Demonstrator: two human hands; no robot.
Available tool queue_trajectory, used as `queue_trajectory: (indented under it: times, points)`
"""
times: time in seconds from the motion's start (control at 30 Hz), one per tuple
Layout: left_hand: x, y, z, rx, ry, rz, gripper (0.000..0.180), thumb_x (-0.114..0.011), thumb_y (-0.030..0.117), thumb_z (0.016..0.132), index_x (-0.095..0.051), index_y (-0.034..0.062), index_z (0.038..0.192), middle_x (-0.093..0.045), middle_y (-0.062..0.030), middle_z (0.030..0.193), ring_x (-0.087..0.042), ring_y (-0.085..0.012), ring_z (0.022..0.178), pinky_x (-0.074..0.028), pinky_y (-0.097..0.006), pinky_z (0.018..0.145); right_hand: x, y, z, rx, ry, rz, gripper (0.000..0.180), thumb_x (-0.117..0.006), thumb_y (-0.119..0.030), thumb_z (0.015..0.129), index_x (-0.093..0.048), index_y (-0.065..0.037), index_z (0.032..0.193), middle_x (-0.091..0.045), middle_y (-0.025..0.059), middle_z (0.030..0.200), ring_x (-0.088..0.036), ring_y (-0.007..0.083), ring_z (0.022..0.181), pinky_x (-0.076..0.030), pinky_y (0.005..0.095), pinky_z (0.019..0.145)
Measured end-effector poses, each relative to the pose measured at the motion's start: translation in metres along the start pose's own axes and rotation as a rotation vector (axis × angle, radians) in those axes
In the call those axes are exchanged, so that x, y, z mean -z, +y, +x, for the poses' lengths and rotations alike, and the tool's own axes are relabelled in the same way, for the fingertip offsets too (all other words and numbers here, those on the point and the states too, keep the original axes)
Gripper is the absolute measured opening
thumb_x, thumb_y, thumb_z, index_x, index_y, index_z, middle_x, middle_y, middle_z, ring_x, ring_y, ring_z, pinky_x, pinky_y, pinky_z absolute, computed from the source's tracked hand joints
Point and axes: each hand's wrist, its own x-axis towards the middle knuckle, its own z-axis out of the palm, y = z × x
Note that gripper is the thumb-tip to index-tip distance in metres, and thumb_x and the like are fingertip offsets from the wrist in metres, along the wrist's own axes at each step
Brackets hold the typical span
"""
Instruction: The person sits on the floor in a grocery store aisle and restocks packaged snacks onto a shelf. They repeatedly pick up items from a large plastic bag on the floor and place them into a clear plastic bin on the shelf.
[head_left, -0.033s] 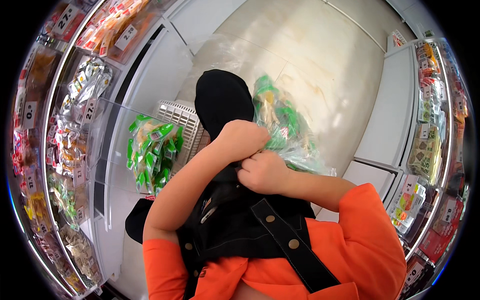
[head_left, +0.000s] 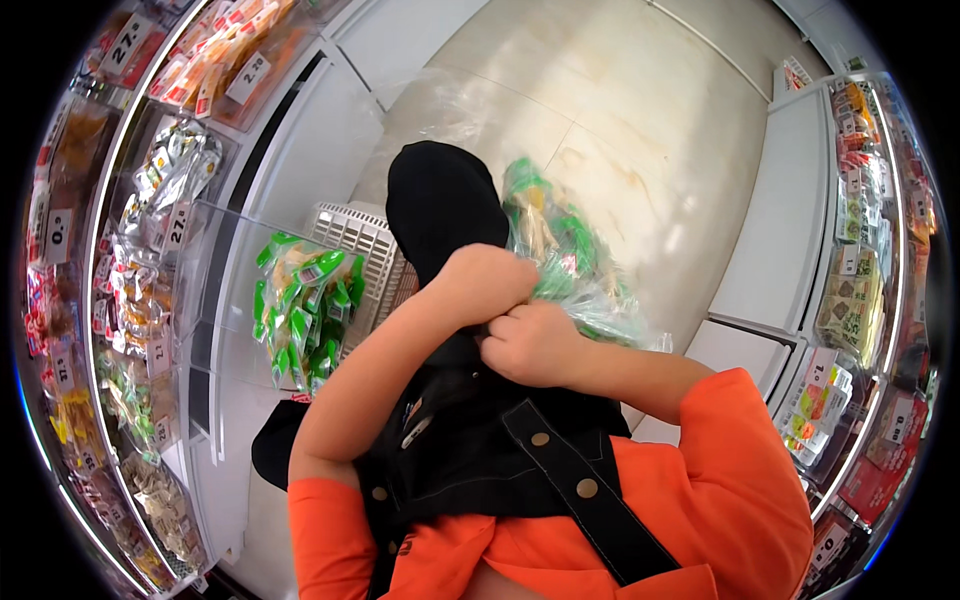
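Note:
My left hand (head_left: 490, 282) and my right hand (head_left: 535, 343) are together in front of my apron, fingers closed. Both pinch gathered film of a clear plastic bag (head_left: 600, 300); the exact grip is hidden behind the knuckles. Green and clear snack packets (head_left: 545, 225) fill the bag, which stretches away from my hands over the floor. More green-ended packets (head_left: 310, 300) lie heaped in a clear shelf bin to the left, apart from my hands.
Beside my dark-clad knee (head_left: 440, 185) stands a light slatted plastic basket (head_left: 365, 240). Shelves of packaged snacks (head_left: 140, 290) with price tags line the left. Another stocked shelf (head_left: 850, 300) runs along the right. Pale floor tiles (head_left: 640, 120) stretch ahead between them.
The packets in the bag have shifted down slightly toward my hands. Both hands stay nearly in place, still closed on the film.

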Motion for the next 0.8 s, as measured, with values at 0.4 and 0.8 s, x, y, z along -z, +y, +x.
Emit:
queue_trajectory:
  times: [0.4,0.8]
  points:
    - [-0.041,0.029,0.001,0.072,0.301,-0.106,0.017,-0.056,0.016,0.076,-0.054,0.0062,0.062,-0.058,-0.0097,0.062,-0.057,-0.0263,0.056,-0.046,-0.036,0.051,-0.046,0.063,-0.149,-0.975,-0.073,0.624,0.034,-0.059,-0.018,0.078,-0.046,0.0,0.052,-0.044,0.0118,0.048,-0.038,0.0227,0.042,-0.033,0.0329,0.043]
    - [-0.03,0.013,0.04,0.425,0.293,-0.432,0.038,-0.053,0.007,0.074,-0.045,-0.0017,0.111,-0.06,-0.0185,0.083,-0.06,-0.0329,0.073,-0.049,-0.037,0.057,-0.029,0.086,-0.012,-0.833,0.573,0.908,0.023,-0.05,-0.01,0.081,-0.047,0.0,0.061,-0.044,0.0064,0.052,-0.042,0.014,0.048,-0.035,0.0271,0.047]
